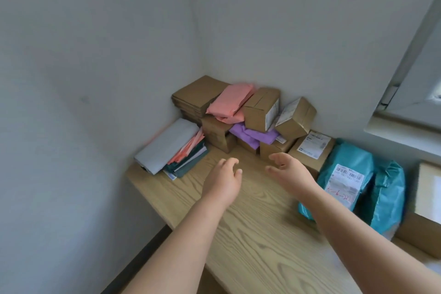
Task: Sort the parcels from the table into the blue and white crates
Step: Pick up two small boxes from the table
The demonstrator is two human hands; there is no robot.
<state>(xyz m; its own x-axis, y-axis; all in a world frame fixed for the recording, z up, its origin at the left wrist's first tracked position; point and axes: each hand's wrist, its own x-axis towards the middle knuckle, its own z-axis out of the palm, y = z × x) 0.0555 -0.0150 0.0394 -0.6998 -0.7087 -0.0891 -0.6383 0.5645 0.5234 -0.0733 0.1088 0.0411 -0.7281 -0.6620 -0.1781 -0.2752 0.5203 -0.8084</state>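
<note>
both hands point(223, 180) empty above grained wood table point(250, 234); boxy cardboard parcels point(261, 108)

I'm looking into what seems a small parcel room: labelled boxes point(261, 108) and mailer bags point(346, 156) are piling up on a wooden tabletop point(250, 234) in a bare white corner point(202, 38) beside a window point(420, 83).

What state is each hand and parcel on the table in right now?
left hand, open, empty, above the table.
right hand, open, empty.
pink mailer, lying atop the boxes.
purple mailer, crumpled between boxes.
tilted box, resting on other boxes.
teal mailer, label facing up.
</note>
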